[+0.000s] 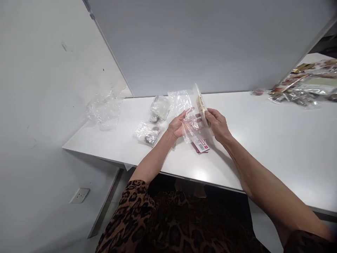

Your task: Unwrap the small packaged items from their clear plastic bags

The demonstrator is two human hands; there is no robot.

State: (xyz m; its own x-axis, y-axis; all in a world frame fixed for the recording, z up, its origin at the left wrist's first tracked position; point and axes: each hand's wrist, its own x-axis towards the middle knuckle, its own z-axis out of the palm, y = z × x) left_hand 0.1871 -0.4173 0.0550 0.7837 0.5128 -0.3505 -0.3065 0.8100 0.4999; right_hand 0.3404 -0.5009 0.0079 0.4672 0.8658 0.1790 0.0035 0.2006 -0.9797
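My left hand (179,125) holds a thin clear plastic bag (191,121), its thumb on the near side and its fingers showing through the film. With bent fingers, my right hand (217,123) grips the right edge of a flat pouch with gold printing (201,104), which stands tilted on edge beside the bag. Whether the pouch is partly inside the bag, I cannot tell. Below both hands, a small stack of red and white cards or boxes with a barcode (201,146) lies on the white table (181,161).
Left of my hands lie two clear-wrapped packets, one with pale contents (160,107) and one with dark brown pieces (147,133). Crumpled clear film (104,111) rests by the left wall. Many shiny packages (308,86) are piled at far right. A grey partition (210,45) stands behind the table.
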